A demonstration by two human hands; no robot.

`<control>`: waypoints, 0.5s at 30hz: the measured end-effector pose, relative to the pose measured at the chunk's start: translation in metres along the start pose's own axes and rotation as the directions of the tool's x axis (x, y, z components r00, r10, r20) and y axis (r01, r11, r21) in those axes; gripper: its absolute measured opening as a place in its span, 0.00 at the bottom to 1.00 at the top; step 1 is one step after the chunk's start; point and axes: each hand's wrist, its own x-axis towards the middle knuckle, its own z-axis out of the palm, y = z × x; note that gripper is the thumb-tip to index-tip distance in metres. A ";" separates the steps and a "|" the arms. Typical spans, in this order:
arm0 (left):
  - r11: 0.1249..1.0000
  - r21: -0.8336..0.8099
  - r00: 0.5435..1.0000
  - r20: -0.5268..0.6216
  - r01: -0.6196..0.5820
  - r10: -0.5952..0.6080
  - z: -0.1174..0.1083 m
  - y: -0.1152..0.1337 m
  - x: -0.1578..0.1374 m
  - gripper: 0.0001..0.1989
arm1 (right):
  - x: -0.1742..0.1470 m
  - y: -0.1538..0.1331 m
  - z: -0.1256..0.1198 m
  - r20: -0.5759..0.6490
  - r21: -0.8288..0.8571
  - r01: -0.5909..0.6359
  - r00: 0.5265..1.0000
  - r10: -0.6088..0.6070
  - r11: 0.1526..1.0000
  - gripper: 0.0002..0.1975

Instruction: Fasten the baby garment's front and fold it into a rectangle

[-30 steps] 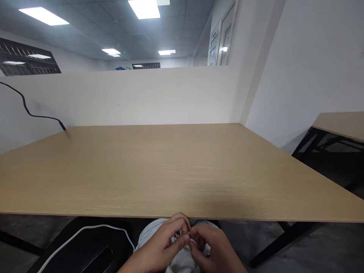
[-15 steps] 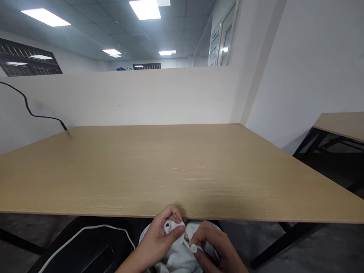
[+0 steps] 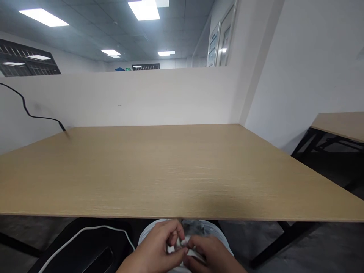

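Just below the table's front edge, my two hands are close together over a piece of white cloth. My left hand [image 3: 159, 248] pinches the white cloth [image 3: 178, 243] with thumb and curled fingers. From the other side, my right hand [image 3: 212, 253] has its fingers closed on the same cloth, its fingertips almost touching those of the left. Most of the cloth is covered by the hands, and the pale button on it cannot be made out now. Beneath and behind them is a white rounded rim [image 3: 224, 242] with something grey inside.
The wooden table [image 3: 159, 163] spreads out ahead, up to a low white partition [image 3: 159, 98]. A black cable [image 3: 42, 117] runs down to its back left corner. Below on the left, a white cable [image 3: 93, 228] crosses a black object [image 3: 74, 246]. Another table [image 3: 341, 123] stands at right.
My hands have come together and moved slightly lower. The button, seen at my right fingers before, is now hidden. More of the white rim shows.
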 end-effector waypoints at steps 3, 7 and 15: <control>0.995 0.096 0.999 0.034 0.001 -0.005 -0.005 -0.005 -0.003 0.07 | -0.001 -0.001 -0.002 -0.085 -0.025 0.027 0.996 -0.029 0.999 0.06; 0.995 0.017 0.994 0.051 -0.101 0.100 -0.008 -0.009 -0.005 0.12 | -0.005 -0.011 -0.013 -0.273 -0.045 0.129 0.952 -0.136 0.991 0.03; 0.983 -0.152 0.994 0.022 -0.100 0.104 -0.006 -0.008 0.000 0.15 | -0.006 -0.015 -0.010 -0.377 -0.025 0.160 0.913 -0.158 0.987 0.05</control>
